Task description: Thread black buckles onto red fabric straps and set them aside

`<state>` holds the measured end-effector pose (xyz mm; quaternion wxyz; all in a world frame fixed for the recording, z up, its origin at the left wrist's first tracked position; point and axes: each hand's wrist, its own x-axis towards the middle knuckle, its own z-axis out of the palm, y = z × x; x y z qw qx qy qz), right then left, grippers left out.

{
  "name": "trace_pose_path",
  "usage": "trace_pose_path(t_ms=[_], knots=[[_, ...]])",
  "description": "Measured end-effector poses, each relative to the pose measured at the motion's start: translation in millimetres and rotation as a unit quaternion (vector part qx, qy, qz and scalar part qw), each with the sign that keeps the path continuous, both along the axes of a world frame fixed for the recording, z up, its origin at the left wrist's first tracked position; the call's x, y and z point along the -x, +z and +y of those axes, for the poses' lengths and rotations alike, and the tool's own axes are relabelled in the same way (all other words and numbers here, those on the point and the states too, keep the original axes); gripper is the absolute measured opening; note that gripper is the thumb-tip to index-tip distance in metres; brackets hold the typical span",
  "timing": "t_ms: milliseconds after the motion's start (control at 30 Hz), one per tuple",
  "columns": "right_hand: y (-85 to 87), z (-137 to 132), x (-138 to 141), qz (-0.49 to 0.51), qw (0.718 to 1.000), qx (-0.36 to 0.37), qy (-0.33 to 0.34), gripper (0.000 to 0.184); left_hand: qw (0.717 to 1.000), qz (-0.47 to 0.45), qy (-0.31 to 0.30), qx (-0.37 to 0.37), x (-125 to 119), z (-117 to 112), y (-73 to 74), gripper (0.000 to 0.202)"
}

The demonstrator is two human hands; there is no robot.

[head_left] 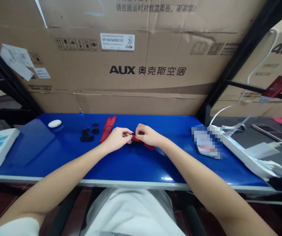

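Note:
Both hands meet over the middle of the blue table, working on a red fabric strap (151, 147). With thumb and fingers, my left hand (117, 139) pinches the strap's left end, where a small dark piece shows between the fingertips. My right hand (148, 134) is closed on the same strap just to the right, and its tail sticks out below that hand. Folded red strips (108, 128) lie just behind my left hand. Farther left is a loose group of small black plastic buckles (87, 137). My fingers hide much of the held strap.
A large cardboard box (121, 83) stands along the back of the blue table (141, 167). At the right are a phone (206, 144) and a white power strip (241, 152) with cables. A white oval object (54, 123) and a white device (0, 147) sit left.

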<state>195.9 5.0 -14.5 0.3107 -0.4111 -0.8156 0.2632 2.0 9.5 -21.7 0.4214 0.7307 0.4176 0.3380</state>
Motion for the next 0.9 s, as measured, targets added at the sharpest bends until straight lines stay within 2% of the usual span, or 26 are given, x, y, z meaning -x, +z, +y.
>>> trace_pose_path(t_ms=[200,433,533,700,900], knots=[[-2.3,1.9,0.8,0.016,0.998,-0.021,-0.056,0.008,0.998,-0.065,0.003,0.028,-1.3,0.5,4.2,0.011],[-6.9,2.5,2.9,0.048,0.996,-0.034,-0.068,0.010,0.992,-0.087,0.023,0.092,-1.7,-0.4,7.6,0.020],[-9.4,2.5,5.7,0.089,0.991,-0.046,-0.083,0.010,0.980,-0.142,0.024,0.134,-0.4,-0.6,7.5,0.026],[-11.2,2.8,8.7,0.129,0.984,-0.070,-0.101,0.013,0.946,-0.247,0.005,0.209,3.2,2.7,4.2,0.030],[-7.6,0.3,10.6,0.125,0.984,-0.050,-0.114,0.015,0.942,-0.261,0.005,0.212,2.3,4.4,2.7,0.027]])
